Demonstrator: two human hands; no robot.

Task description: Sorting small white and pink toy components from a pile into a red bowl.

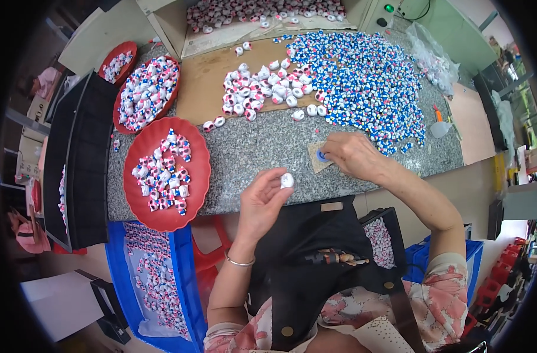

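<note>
My left hand (265, 197) is closed in a pinch on a small white figurine head (287, 180), held up just above the worktop's near edge. Farther right, my right hand (354, 156) reaches down with fingers pressed together at a small blue round piece (322, 156). That piece lies over a tan square pad (319, 166) on the stone worktop; whether the fingers grip it or something hidden behind them, I cannot make out. Beyond both hands spreads a group of white and pink figurine heads (268, 88). To its right lies a large heap of small blue and white bodies (368, 82).
At left, a red scalloped bowl (198, 203) holds assembled figurines, with more red bowls (173, 88) behind. Blue crates (189, 282) stand below the worktop (233, 144). An orange-tipped tool (438, 114) and a clear plastic bag (430, 53) lie at right.
</note>
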